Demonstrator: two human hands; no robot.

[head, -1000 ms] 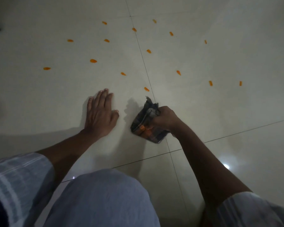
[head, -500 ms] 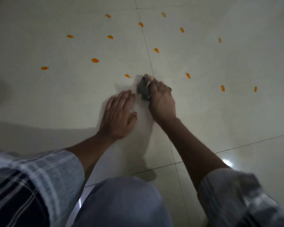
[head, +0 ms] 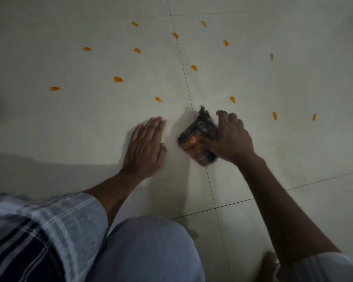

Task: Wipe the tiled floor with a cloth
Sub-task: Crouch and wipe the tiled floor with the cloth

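the right hand (head: 228, 139) lies over a dark, bunched cloth (head: 198, 139), fingers curled round its far side and thumb across the near side, holding it against the tiled floor (head: 90, 123) on a grout line (head: 186, 82). orange smears show on the cloth's upper face by the thumb. just to the left of it, apart from the cloth, the left hand (head: 145, 147) is pressed flat on the tile, fingers straight and close together, seemingly propping the body.

beyond both hands, orange spots are scattered over the tiles: the nearest one (head: 232, 99) just past the right hand's fingertips, another (head: 158, 99) past the left hand, more well out ahead and to either side.

likely risks: the cloth already carries orange, so a soiled face dragged over clean tile could streak it rather than lift; a loose bunch may skip a spot or come apart in the grip; residue could lodge in the grout; the bracing palm might slide on a glossy, damp tile.

no containers are in view, so nothing to report there.
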